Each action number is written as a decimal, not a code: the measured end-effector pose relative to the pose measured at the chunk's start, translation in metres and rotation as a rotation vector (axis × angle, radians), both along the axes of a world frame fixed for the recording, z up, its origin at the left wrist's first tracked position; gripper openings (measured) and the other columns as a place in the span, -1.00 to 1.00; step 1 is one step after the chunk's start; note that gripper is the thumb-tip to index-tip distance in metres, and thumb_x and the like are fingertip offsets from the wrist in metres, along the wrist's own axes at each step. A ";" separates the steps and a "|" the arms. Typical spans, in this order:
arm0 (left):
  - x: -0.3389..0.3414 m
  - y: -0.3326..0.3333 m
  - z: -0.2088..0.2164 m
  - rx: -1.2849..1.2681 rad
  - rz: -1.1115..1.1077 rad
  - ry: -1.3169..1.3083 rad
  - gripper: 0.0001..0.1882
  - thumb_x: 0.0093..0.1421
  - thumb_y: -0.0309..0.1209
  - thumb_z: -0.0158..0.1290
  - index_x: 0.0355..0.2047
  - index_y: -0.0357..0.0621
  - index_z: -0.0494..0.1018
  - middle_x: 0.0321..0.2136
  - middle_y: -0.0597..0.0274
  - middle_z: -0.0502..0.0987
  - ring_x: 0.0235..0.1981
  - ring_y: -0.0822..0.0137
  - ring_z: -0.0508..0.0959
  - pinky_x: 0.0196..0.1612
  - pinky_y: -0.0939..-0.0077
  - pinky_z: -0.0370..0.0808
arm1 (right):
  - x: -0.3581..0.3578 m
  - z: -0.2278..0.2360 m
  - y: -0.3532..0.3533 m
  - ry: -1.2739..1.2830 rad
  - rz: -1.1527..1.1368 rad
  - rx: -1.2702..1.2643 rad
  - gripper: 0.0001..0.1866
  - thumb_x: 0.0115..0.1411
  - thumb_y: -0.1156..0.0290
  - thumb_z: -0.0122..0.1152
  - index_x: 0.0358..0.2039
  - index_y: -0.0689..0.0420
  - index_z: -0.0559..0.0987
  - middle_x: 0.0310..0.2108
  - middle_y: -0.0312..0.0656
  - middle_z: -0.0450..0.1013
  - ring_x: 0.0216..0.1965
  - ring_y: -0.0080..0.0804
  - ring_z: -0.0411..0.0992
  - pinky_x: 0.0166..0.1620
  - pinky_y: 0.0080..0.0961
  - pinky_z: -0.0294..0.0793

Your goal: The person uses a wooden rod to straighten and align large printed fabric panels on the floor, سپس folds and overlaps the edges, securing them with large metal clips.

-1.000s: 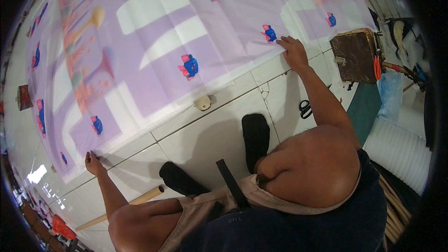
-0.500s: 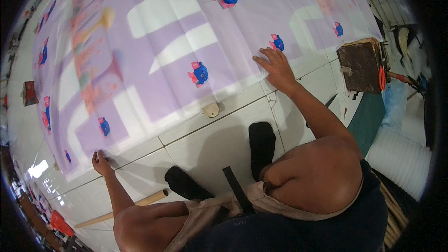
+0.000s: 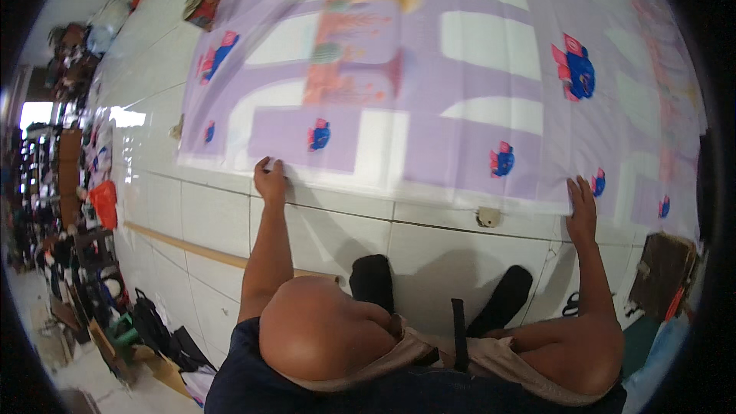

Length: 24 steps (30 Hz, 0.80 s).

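A wide, thin sheet (image 3: 383,138), lilac and white with blue and pink cartoon figures, lies over the tiled floor in front of me. Its near white edge is at my left hand (image 3: 270,182), whose fingers are curled in a pinch on it. Farther right, my right hand (image 3: 583,211) rests with straight fingers on the same edge, beside a small blue figure. Faint creases and a diagonal fold run across the sheet's left part.
A long tan tube (image 3: 207,253) lies left of my feet. A beige piece (image 3: 487,218) pokes out under the sheet's edge. Black-handled scissors (image 3: 571,304) and a dark brown block (image 3: 661,274) are at right. A reddish box (image 3: 202,9) stands far left; clutter (image 3: 100,276) lines the left side.
My view has swung left, so the sheet and both hands appear farther right. The left hand stays at the near edge; the right hand still lies on the sheet.
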State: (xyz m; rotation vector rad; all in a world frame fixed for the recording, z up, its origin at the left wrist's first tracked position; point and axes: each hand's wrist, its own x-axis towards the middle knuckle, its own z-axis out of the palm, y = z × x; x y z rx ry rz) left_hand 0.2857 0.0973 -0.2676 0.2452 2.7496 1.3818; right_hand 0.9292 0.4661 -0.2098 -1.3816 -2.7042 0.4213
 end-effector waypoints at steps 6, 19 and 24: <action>0.019 0.003 0.012 0.046 0.158 -0.101 -0.65 0.15 -0.36 0.20 -0.10 -0.26 0.47 -0.46 0.25 0.43 -0.54 0.44 0.46 -0.54 0.55 0.45 | 0.005 0.008 -0.002 -0.082 0.029 0.017 -0.10 -0.19 0.78 0.20 0.26 0.06 0.29 0.30 0.02 0.16 0.32 0.03 0.10 0.35 -0.20 0.09; 0.012 -0.016 0.008 -0.062 0.178 -0.029 -0.72 0.14 -0.37 0.15 -0.17 -0.24 0.50 -0.54 0.28 0.46 -0.51 0.39 0.46 -0.37 0.44 0.46 | 0.014 -0.007 0.009 -0.082 0.034 0.011 -0.10 -0.21 0.86 0.01 0.26 0.08 0.33 0.31 0.10 0.14 0.34 0.04 0.09 0.35 -0.23 0.07; 0.014 -0.003 0.027 -0.079 0.213 -0.042 -0.69 0.14 -0.35 0.12 -0.14 -0.23 0.48 -0.42 0.15 0.50 -0.38 0.26 0.51 -0.26 0.32 0.48 | 0.025 -0.021 0.018 0.029 0.009 -0.047 -0.11 -0.18 0.87 -0.02 0.26 0.08 0.32 0.31 0.10 0.13 0.33 0.04 0.10 0.35 -0.24 0.09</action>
